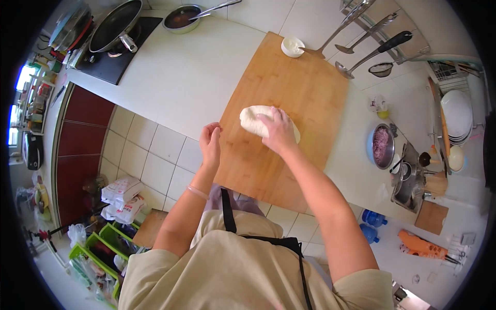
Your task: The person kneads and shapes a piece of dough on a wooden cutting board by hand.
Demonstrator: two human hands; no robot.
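Note:
A pale, smooth lump of dough (253,123) lies on the wooden board (248,165), stretched into an oval. My right hand (279,129) presses on its right part from above, fingers bent over the top. Off to the left, at the board's edge, my left hand (210,142) is raised and apart from the dough. Its fingers curl loosely, with a gap beside the thumb, and I see nothing in it. A small white bowl (292,47) with white contents stands at the board's far end.
A frying pan (117,26) sits on the black stove (111,62) at the far left. Near it is a bowl of dark liquid (181,23) with a spoon. Ladles (361,64) hang at the far right. A metal bowl of chopped purple food (381,146) stands by the sink (405,181).

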